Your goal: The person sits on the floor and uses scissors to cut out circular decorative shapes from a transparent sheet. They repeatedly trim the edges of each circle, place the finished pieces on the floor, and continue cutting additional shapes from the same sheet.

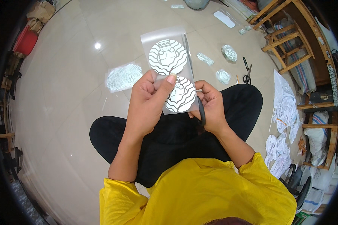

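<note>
My left hand (145, 100) grips a translucent sheet (147, 40) above my crossed legs, its thumb pressing on the front. Two round white decals (168, 57) with dark wavy lines sit on the sheet, one above the other. Black-handled scissors (201, 110) are in my right hand (213, 108), their blades running along the sheet's right edge. Part of that hand's grip is hidden behind the sheet. Whether the blades are apart cannot be made out.
On the tiled floor lie a stack of patterned decals (124, 77), round decal piles (229, 53) and a second pair of scissors (247, 74). White paper scraps (283, 108) are heaped at right, near a wooden stool (292, 42). Something red (25, 40) stands far left.
</note>
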